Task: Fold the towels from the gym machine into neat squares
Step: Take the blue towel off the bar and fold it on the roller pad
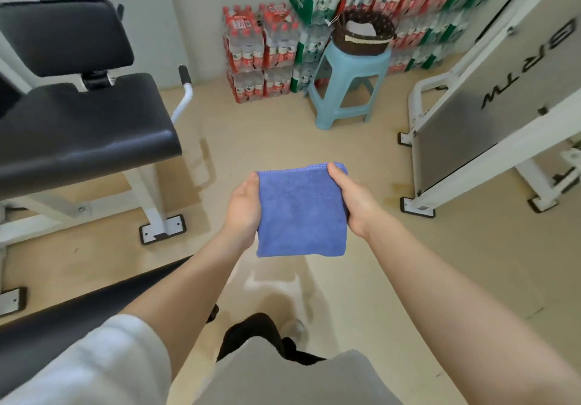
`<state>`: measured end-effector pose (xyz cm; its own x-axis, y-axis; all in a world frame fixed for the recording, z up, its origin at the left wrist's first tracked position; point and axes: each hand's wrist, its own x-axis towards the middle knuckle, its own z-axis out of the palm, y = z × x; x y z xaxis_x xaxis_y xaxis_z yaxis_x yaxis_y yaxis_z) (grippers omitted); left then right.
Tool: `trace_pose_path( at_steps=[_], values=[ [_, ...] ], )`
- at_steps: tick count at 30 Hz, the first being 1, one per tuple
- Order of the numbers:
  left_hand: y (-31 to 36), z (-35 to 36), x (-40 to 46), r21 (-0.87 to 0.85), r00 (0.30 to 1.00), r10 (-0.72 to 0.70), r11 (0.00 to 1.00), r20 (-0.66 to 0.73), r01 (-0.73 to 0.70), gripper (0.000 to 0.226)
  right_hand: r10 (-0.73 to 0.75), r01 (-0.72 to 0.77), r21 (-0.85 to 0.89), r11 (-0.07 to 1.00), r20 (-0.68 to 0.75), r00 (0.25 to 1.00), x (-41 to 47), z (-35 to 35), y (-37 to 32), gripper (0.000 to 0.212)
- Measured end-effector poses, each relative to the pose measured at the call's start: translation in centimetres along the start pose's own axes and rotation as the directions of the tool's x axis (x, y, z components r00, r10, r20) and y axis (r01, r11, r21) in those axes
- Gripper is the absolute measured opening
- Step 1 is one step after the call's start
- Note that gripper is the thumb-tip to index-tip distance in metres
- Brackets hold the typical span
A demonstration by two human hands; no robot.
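Blue towel: held in the air between both hands, above the beige floor and in front of the person's body. Left hand: grips the towel's left edge, thumb lying along the top face near the upper left corner, fingers hidden beneath the cloth. Right hand: grips the right edge, thumb pressed on the top face near the upper right corner, fingers curled under. Condition of towel: folded to a near-square, several layers thick, plush surface, stitched hem along the far edge, near edge hanging slightly. Surroundings: black padded gym bench at left; light blue plastic stool carrying a brown basket; shrink-wrapped packs of bottled water stacked against the wall; white machine frame at right.
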<state>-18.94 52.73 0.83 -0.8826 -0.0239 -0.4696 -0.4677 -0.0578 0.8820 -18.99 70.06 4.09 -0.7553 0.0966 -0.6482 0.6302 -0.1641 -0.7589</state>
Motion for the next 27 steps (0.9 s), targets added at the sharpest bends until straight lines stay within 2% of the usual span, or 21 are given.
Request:
trace_pose_path(
  at_steps=[3,5,7,9,10,13,15,19,23,27],
  values=[
    [1.5,4.0,2.9,0.043,0.997,0.068,0.997,-0.035,-0.066,0.033,-0.01,0.014,0.041,0.999,-0.107,0.994,2.3,-3.0,-1.9,0.028],
    [3.0,6.6,4.5,0.034,0.998,0.054,0.998,-0.013,-0.054,0.027,0.006,0.004,0.064,0.998,-0.148,0.989,4.3,-4.9,-3.1,0.027],
    [4.5,8.7,6.4,-0.075,0.988,-0.086,0.993,0.127,0.097,0.037,0.03,-0.009,0.123,0.992,-0.169,0.985,6.7,-6.8,-4.7,0.025],
    [5.7,10.2,9.2,-0.121,0.914,-0.27,0.94,0.304,0.318,0.055,0.037,-0.009,0.171,0.985,-0.164,0.986,9.7,-8.9,-6.9,0.025],
    [6.2,10.9,11.0,-0.101,0.874,-0.315,0.921,0.37,0.375,0.059,0.031,-0.004,0.175,0.985,-0.152,0.988,11.4,-9.8,-8.0,0.025],
    [8.6,13.6,16.1,-0.044,0.803,-0.383,0.892,0.457,0.45,0.047,0.01,0.009,0.15,0.989,-0.132,0.991,17.1,-12.1,-11.9,0.028],
    [10.6,15.6,20.2,0.014,0.792,-0.423,0.885,0.439,0.465,0.036,0.001,0.011,0.114,0.993,-0.1,0.995,21.0,-13.1,-14.8,0.037],
    [15.5,19.7,29.3,0.085,0.844,-0.422,0.904,0.331,0.419,0.041,0.001,0.007,0.123,0.992,-0.068,0.998,27.4,-14.8,-22.3,0.035],
    [20.9,23.6,36.5,0.027,0.89,-0.32,0.944,0.326,0.33,0.023,0.023,-0.019,0.093,0.996,-0.048,0.999,32.4,-16.2,-28.6,0.04],
    [24.2,27.4,42.8,-0.046,0.908,-0.241,0.961,0.343,0.272,0.029,0.014,-0.016,0.036,0.999,0.042,0.999,37.3,-17.9,-32.4,0.031]
  ],
)
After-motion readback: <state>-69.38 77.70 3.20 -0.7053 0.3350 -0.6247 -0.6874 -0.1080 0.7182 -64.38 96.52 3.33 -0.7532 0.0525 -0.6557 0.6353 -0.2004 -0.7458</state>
